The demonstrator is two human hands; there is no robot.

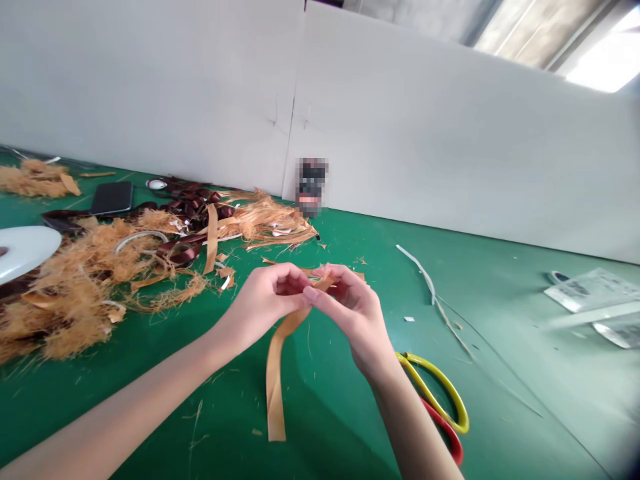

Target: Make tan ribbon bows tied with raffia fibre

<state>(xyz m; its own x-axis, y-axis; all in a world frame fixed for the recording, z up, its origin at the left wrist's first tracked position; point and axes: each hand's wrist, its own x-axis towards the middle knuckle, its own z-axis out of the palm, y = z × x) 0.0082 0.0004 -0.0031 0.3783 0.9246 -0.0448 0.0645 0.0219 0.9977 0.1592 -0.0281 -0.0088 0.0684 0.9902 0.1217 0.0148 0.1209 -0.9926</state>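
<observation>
A tan ribbon (275,380) hangs in a curve from between my two hands, its lower end toward the front of the green table. My left hand (273,290) pinches it from the left, thumb and fingertips pressed together. From the other side my right hand (350,303) grips the same ribbon, its thumb almost touching the left fingertips. Fine loose fibres show at the fingertips; the exact pinch is partly hidden by the fingers. Scissors with yellow and red handles (443,387) lie beside my right forearm, their blades hidden.
Frayed tan fibre piles (75,287), dark brown ribbon (185,252) and a bundle of tan strands (275,217) spread over the left. A white spool (25,250) and black phone (113,198) lie there. Plastic packets (595,290) sit at right. A white partition (425,133) borders the back.
</observation>
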